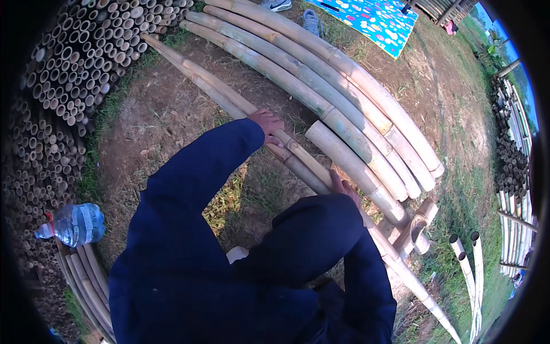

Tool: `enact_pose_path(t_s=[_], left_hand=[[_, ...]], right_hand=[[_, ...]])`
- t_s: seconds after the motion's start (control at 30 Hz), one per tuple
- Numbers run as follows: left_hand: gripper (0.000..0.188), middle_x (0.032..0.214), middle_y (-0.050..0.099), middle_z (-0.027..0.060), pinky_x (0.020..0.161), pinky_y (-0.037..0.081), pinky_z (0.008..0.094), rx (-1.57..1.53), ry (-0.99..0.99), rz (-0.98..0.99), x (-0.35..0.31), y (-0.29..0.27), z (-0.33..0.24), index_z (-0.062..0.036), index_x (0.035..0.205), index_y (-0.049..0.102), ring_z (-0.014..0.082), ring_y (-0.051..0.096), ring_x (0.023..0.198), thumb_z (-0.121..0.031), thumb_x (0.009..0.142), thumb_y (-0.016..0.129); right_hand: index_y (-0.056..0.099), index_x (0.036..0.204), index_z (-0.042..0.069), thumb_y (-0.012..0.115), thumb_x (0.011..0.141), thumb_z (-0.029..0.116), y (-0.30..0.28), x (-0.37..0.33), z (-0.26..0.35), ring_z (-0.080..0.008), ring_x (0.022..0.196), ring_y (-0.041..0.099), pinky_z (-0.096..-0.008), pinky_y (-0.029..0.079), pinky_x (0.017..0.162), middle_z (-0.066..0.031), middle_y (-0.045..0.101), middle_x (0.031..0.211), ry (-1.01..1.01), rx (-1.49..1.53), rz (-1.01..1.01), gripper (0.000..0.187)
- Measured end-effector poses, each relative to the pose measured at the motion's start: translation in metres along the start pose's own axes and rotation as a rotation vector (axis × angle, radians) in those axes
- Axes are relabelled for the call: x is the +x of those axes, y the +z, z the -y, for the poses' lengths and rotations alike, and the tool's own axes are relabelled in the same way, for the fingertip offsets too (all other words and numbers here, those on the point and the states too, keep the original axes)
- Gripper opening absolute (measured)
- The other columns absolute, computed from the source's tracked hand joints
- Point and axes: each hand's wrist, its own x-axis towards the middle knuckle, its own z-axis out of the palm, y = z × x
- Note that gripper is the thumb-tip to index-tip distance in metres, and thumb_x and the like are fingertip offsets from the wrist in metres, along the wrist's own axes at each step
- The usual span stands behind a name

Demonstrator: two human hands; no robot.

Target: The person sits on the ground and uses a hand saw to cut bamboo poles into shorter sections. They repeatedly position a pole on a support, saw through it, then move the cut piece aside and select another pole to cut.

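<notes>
A long, slim bamboo pole (217, 86) runs slantwise from the upper left to the lower right. A lengthwise line along it makes it look like two pieces side by side; I cannot tell if it is split. My left hand (267, 124) is closed over its middle, fingers across the top. Farther down the pole, my right hand (347, 188) grips it just beyond my bent knee (321, 221), which hides part of that hand. A short, thick bamboo piece (349, 157) lies beyond my right hand. Below it, a notched bamboo piece (417, 228) sits close to the pole.
Several thick bamboo poles (286, 71) lie side by side ahead. Stacked bamboo (69, 69) rises at the left, near a large water bottle (80, 225). A blue patterned mat (372, 26) and grey shoes (311, 23) lie far off. Upright bamboo tubes (467, 269) stand at right.
</notes>
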Motion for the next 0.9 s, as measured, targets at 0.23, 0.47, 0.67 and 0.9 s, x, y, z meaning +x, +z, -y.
enact_pose_path(t_s=[0.23, 0.47, 0.67, 0.9], left_hand=[[0.062, 0.109, 0.067, 0.0082, 0.104, 0.041, 0.0457, -0.026, -0.004, 0.065, 0.013, -0.011, 0.033, -0.0139, 0.113, 0.065, 0.0303, 0.062, 0.112, -0.068, 0.083, 0.069], [0.066, 0.107, 0.067, 0.008, 0.098, 0.044, 0.048, 0.008, -0.065, 0.017, 0.014, -0.058, 0.056, -0.0168, 0.119, 0.065, 0.0318, 0.063, 0.111, -0.071, 0.082, 0.069], [0.056, 0.105, 0.067, 0.0078, 0.097, 0.043, 0.049, -0.006, -0.076, 0.029, 0.02, -0.067, 0.038, -0.0177, 0.114, 0.068, 0.0347, 0.061, 0.108, -0.063, 0.081, 0.076], [0.058, 0.111, 0.07, 0.0081, 0.1, 0.045, 0.0489, -0.037, -0.201, 0.214, 0.018, -0.053, 0.018, -0.021, 0.113, 0.072, 0.0347, 0.063, 0.112, -0.067, 0.078, 0.078]], right_hand=[[0.054, 0.151, 0.022, 0.07, 0.093, 0.018, -0.026, -0.044, -0.057, -0.0348, 0.094, 0.067, -0.0483, 0.055, 0.082, -0.0133, 0.064, 0.096, -0.129, 0.041, -0.16, 0.061], [0.061, 0.145, 0.021, 0.074, 0.091, 0.015, -0.075, -0.032, -0.021, -0.033, 0.088, 0.067, -0.0463, 0.055, 0.076, -0.0116, 0.062, 0.089, -0.131, 0.034, -0.243, 0.056], [0.061, 0.145, 0.021, 0.074, 0.093, 0.019, -0.093, -0.045, -0.022, -0.0345, 0.087, 0.069, -0.0474, 0.055, 0.077, -0.0129, 0.066, 0.093, -0.113, 0.027, -0.207, 0.054], [0.063, 0.142, 0.017, 0.076, 0.092, 0.022, -0.071, -0.059, -0.046, -0.0392, 0.094, 0.071, -0.0486, 0.056, 0.082, -0.0177, 0.072, 0.106, -0.076, 0.211, -0.146, 0.051]])
